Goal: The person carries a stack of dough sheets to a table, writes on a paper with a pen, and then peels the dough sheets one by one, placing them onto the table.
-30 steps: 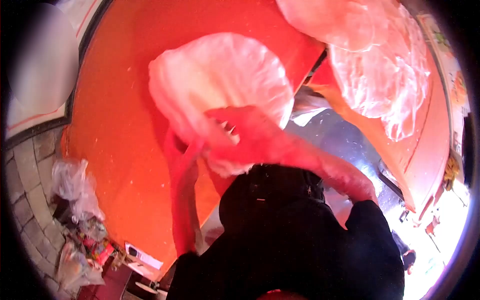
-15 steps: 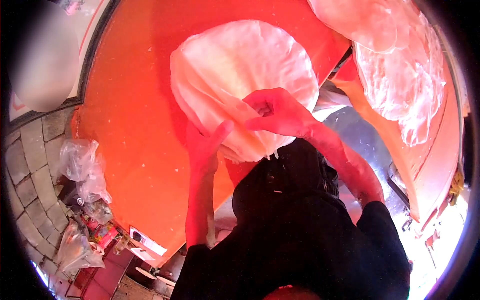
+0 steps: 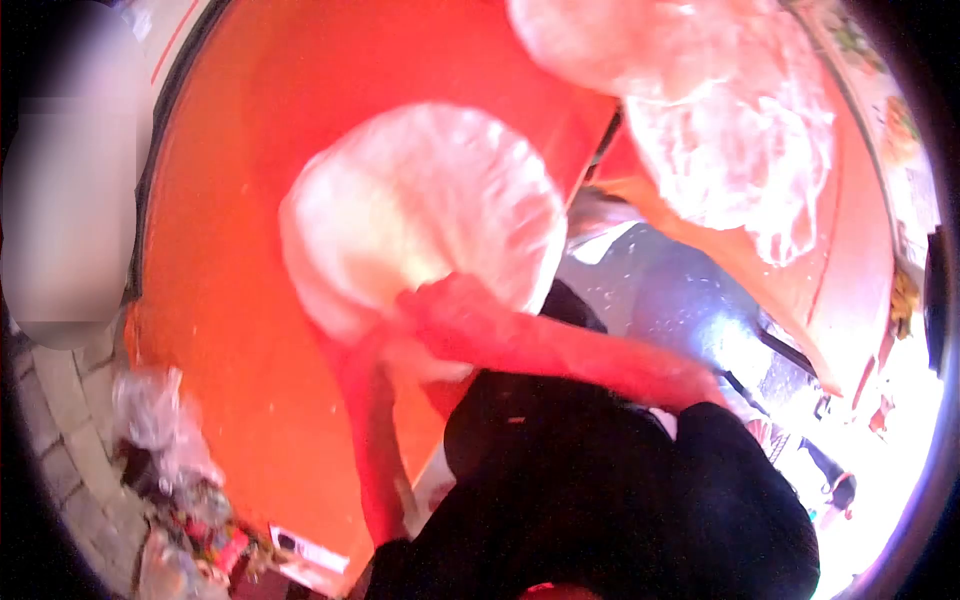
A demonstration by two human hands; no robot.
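Note:
A thin, pale, round dough sheet (image 3: 420, 190) lies spread on the orange-red table, its near edge gathered into folds. My right hand (image 3: 460, 320) is closed on that gathered edge, fingers curled in and slightly smeared by motion. Just left of it, my left hand (image 3: 365, 345) is at the same near edge, seeming to pinch the sheet. Its fingers are partly hidden by the dough and the right hand.
More thin pale sheets (image 3: 720, 140) overlap on the surface at upper right. Between the surfaces is a shiny grey area (image 3: 670, 280). Plastic bags (image 3: 165, 420) and packages sit at lower left beside the paving (image 3: 75, 420). A blurred patch covers the upper left.
My right hand has moved down and left, close to my left hand, and its fingers have closed in. The dough's near edge is gathered between them. The whole view has shifted.

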